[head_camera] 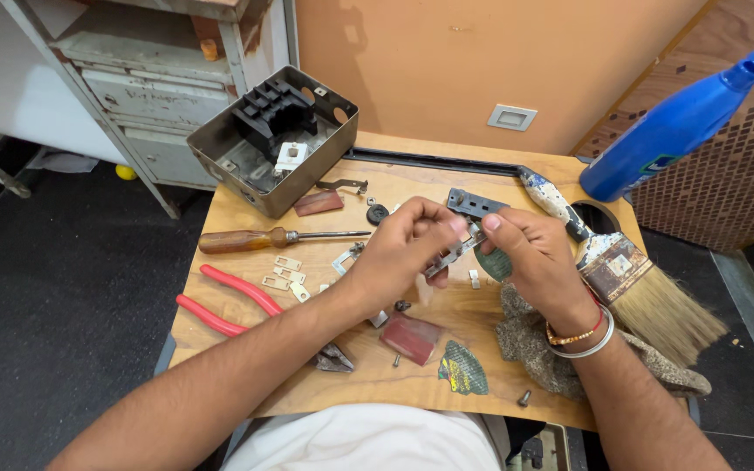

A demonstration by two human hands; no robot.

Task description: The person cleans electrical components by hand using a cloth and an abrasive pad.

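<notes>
Both hands meet above the middle of the wooden bench, the left hand and right hand pinching between them a narrow grey metal strip. By the look of it, the work stands midway: the open grey metal switch box sits stripped at the far-left corner, while red-handled pliers, a wooden-handled screwdriver, small brass plates and loose screws lie scattered.

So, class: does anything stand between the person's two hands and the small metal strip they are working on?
Nothing visible does. The left hand and the right hand both pinch the metal strip directly, holding it above the wooden board.
</notes>
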